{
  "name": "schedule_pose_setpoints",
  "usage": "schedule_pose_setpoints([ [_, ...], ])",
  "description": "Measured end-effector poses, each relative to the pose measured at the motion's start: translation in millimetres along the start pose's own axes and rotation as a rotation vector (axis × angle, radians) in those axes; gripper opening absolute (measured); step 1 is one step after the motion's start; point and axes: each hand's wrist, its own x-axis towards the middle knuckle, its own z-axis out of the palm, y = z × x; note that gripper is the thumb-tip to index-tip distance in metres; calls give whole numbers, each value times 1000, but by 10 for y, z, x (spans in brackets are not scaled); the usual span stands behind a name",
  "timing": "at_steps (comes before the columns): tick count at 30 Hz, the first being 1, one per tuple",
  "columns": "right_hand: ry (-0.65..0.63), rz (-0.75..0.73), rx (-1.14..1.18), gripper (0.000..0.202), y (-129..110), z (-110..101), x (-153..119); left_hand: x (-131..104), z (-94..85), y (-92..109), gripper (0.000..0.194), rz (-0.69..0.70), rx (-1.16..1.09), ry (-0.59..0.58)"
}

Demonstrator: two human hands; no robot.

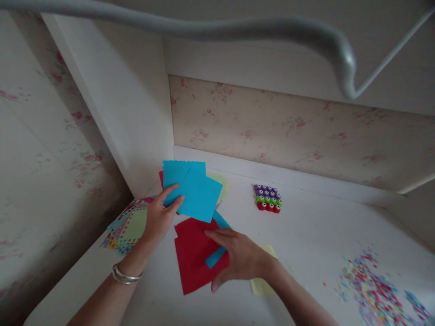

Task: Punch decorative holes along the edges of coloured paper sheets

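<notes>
- Bright blue, square-cut paper sheets [197, 194], at least two overlapping and set askew, held up in the left hand [161, 217]; top edge of the rear one looks scalloped.
- Left hand: pinching the blue sheets at their lower left, two digits over the face, remaining fingers mostly hidden. Silver-coloured bangles [126, 274] at that wrist.
- Sliver of red paper [161, 178] visible behind the left edge of the blue sheets.
- Right hand [243, 253]: spread, thumb well apart from the fingers, over overlapping red paper sheets [193, 262]. Cannot tell how firmly it touches them.
- Bright blue paper piece [215, 259] shows on both sides of the right hand's fingers, over the red sheets.
- Pale yellow paper sheet [261, 287] on the white surface [306, 244], partly beneath the right forearm.
- Left of the left hand: fanned pile of multicoloured paper [134, 224], pale green piece uppermost, edges punched with holes.
- Toward the back: small purple, green and red objects [268, 199], packed in rows, each with a white-ringed dark spot; exact kind unclear.
- Far right: loose scatter of multicoloured paper bits [377, 285].
- Behind: floral wallpaper [248, 129]. Overhead: bent grey bar [238, 29].
</notes>
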Motion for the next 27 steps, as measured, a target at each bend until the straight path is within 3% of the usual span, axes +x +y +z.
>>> schedule_pose_setpoints([
  [5,583,378,628,52,48,-2,250,-179,88,-21,45,57,64,-110],
  [8,627,403,861,51,53,17,371,-213,125,-35,45,69,76,-155],
  [11,639,418,920,46,87,-16,373,-189,117,-42,43,98,84,-165],
  [13,653,462,872,42,139,-56,311,-142,82,-44,40,130,102,-121],
  [15,579,526,734,40,194,-90,218,-85,32,-49,40,181,151,-37],
  [19,331,550,119,42,222,-78,22,-35,-24,-85,39,296,265,50],
  [21,290,483,-147,48,198,-34,-43,-63,-7,-112,44,340,310,79],
  [24,370,387,-256,55,169,27,-73,-150,50,-143,57,376,367,88],
  [27,506,366,-49,58,166,30,-36,-246,104,-136,59,375,376,-3],
])
